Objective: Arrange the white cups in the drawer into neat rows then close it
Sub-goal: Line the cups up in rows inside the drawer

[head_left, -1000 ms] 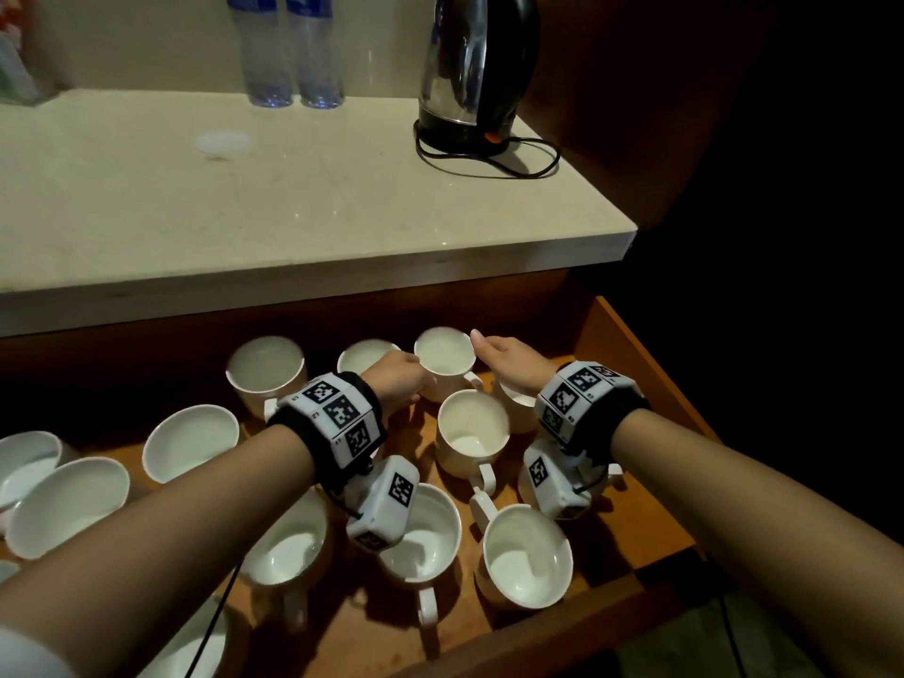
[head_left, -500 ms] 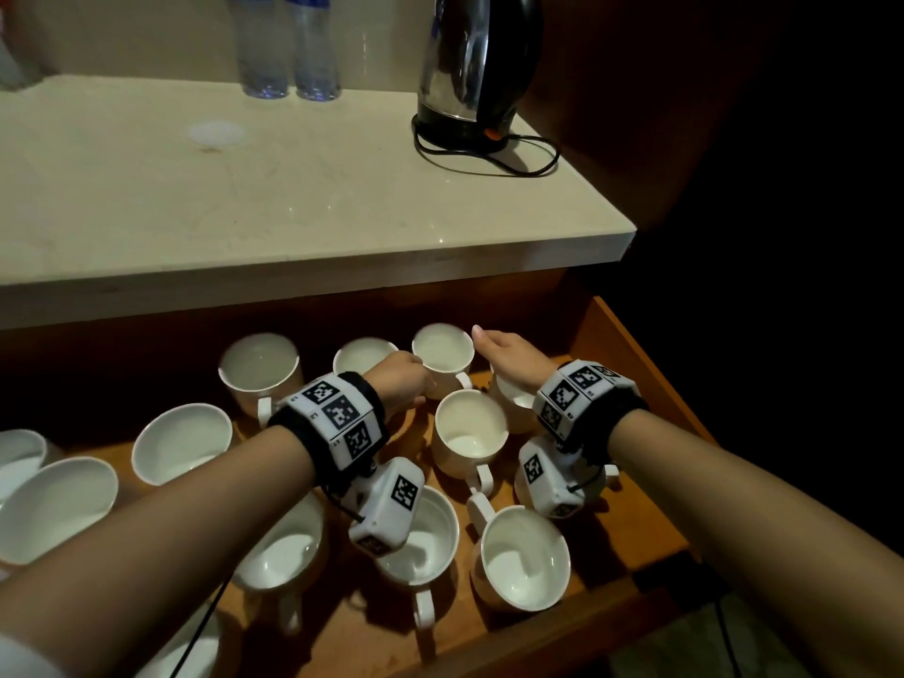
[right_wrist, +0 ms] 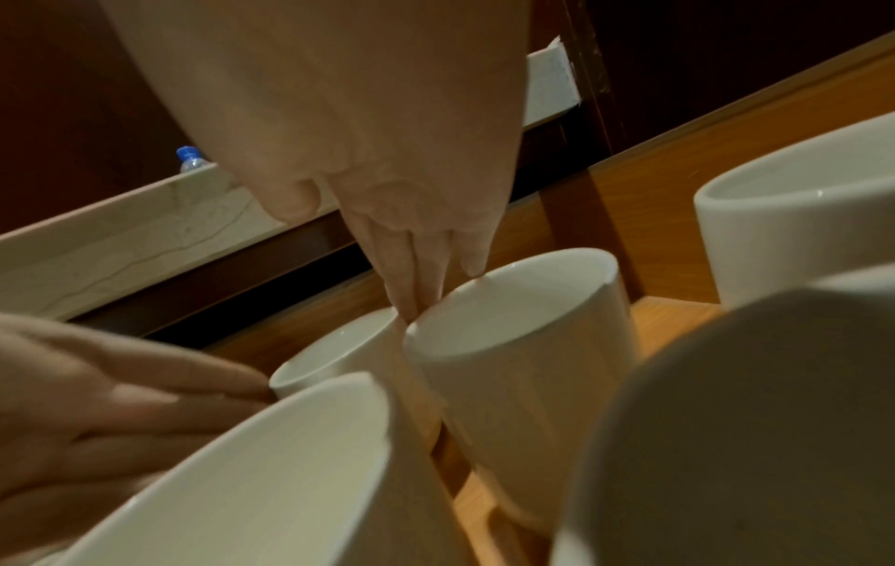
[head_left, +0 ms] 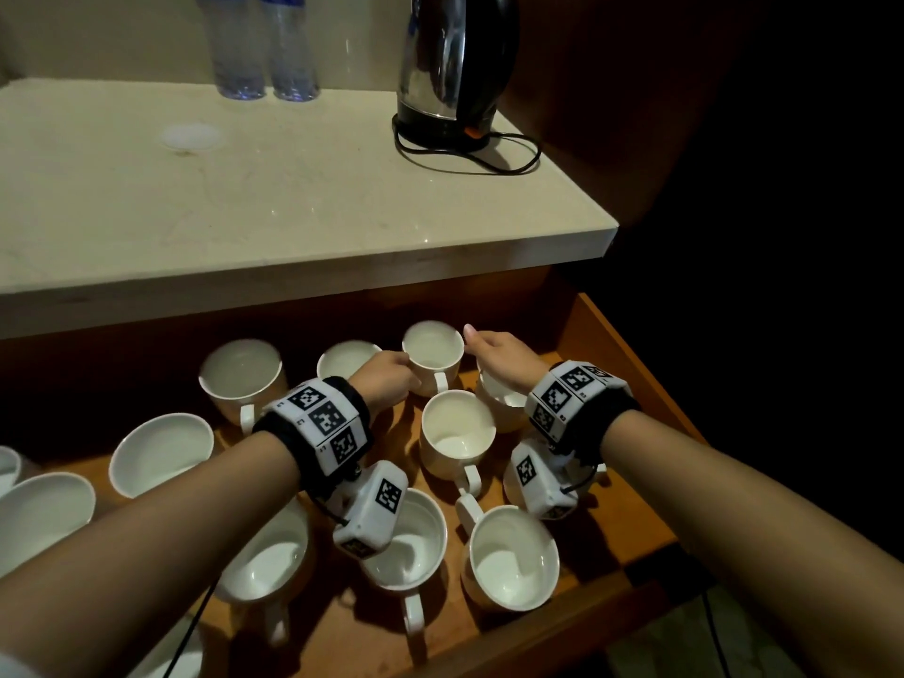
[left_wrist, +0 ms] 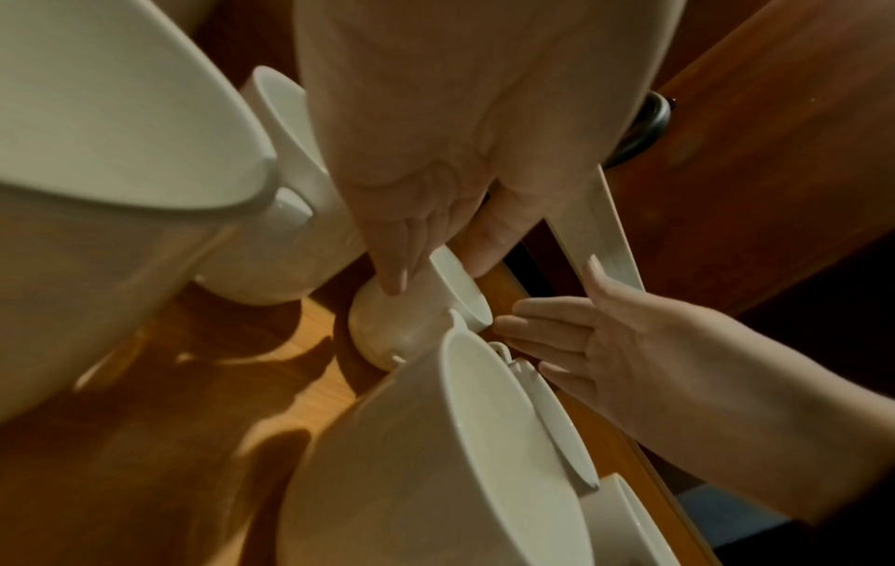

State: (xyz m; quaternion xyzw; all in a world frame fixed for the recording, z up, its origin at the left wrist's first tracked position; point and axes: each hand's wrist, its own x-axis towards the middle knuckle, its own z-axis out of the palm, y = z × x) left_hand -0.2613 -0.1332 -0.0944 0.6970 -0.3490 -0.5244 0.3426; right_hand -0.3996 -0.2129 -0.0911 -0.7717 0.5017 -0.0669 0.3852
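Note:
Several white cups stand in the open wooden drawer (head_left: 631, 506). At the back stands one upright white cup (head_left: 433, 352) (left_wrist: 412, 314) (right_wrist: 334, 356) between both hands. My left hand (head_left: 391, 379) (left_wrist: 436, 279) holds its left side, fingers on the outer wall and thumb at the rim. My right hand (head_left: 494, 352) (right_wrist: 412, 275) has straight fingers touching the cup's right rim, reaching over a second cup (head_left: 504, 398) (right_wrist: 523, 344). Just in front stands a third cup (head_left: 457, 433), handle toward me.
More cups (head_left: 511, 555) fill the drawer's front and left, some tilted. The stone countertop (head_left: 244, 198) overhangs the drawer's back and carries a kettle (head_left: 455, 66) with its cord and two water bottles (head_left: 264, 46). The drawer's right wall (head_left: 626, 364) is close to my right wrist.
Both hands and the cup between them have shifted slightly toward the back of the drawer. The other cups have not moved.

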